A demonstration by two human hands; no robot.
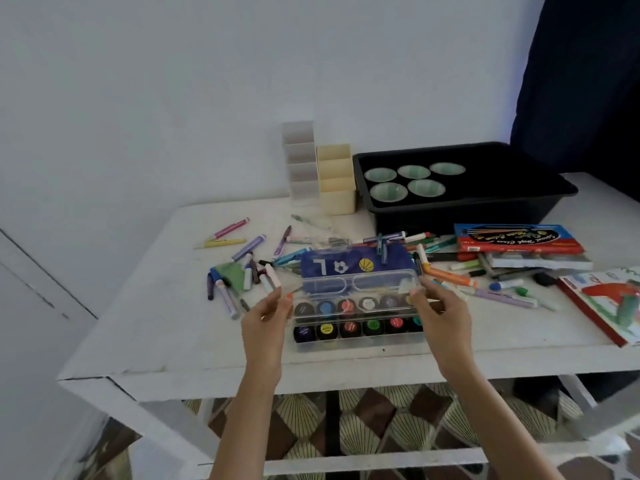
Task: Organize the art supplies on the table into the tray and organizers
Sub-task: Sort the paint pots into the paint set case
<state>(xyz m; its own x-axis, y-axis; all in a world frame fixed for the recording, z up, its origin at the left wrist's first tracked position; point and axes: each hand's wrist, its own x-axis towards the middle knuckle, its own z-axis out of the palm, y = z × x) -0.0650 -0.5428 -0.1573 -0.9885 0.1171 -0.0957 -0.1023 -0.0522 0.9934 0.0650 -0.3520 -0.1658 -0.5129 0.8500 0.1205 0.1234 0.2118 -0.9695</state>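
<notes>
Now left hand (268, 315) and right hand (440, 311) each pinch an end of the clear lid (358, 287) (tilted up).

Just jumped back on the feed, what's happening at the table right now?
A person holds the clear lid of the paint case with both hands: the left hand pinches its left end, the right hand its right end. Loose markers lie scattered over the table, none yet sorted. The black tray at the back holds five green cups, beside the organizers.
</notes>
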